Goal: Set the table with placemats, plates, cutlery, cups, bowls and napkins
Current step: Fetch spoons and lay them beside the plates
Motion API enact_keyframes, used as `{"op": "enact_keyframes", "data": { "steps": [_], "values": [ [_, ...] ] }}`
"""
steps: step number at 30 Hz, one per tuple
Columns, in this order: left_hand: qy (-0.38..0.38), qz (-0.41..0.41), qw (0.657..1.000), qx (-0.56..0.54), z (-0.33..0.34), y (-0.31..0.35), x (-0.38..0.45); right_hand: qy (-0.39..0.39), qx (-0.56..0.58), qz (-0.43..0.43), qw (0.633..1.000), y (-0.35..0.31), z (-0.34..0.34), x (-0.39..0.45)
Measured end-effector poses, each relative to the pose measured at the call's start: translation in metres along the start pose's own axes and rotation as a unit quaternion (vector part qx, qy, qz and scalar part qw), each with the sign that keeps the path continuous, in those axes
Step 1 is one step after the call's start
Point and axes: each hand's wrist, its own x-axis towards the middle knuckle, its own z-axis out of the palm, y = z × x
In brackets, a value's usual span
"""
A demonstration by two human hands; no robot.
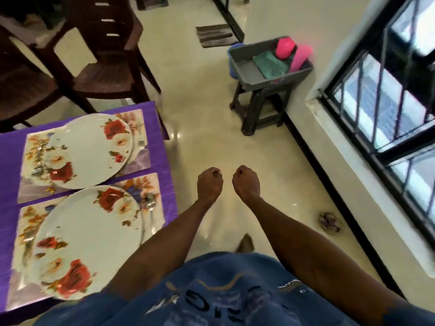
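Note:
Two floral placemats lie on the purple table point(9, 147) at the left. The far placemat point(138, 121) carries a white rose-patterned plate point(87, 150) with a spoon point(37, 169) at its left edge. The near placemat point(157, 184) holds a second rose plate point(84, 236) with cutlery point(150, 208) at its right. My left hand point(209, 182) and my right hand point(246, 181) hang over the floor to the right of the table, both curled into fists and holding nothing. Ahead, a grey tray point(249, 71) holds pink cups point(286, 48) and a green cloth point(270, 63).
The grey tray rests on a dark plastic stool point(259, 114) against the wall. Dark chairs point(101, 67) stand beyond the table. A barred window point(388, 102) fills the right side. A small item point(329, 223) lies on the floor near the wall, and a striped mat point(215, 35) lies farther off.

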Motion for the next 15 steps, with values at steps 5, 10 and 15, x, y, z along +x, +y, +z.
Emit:
{"op": "enact_keyframes", "data": {
  "steps": [5,10,15],
  "values": [
    [-0.072,0.057,0.992,0.092,0.076,0.036,0.015,0.013,-0.034,0.051,0.998,0.059,-0.054,0.040],
    [-0.131,0.088,0.972,0.177,0.112,0.051,0.046,-0.019,-0.057,0.105,0.993,0.089,-0.063,0.067],
    [-0.131,0.067,0.966,0.213,0.125,0.058,0.097,-0.032,-0.065,0.121,0.990,0.085,-0.072,0.125]
  ]
}}
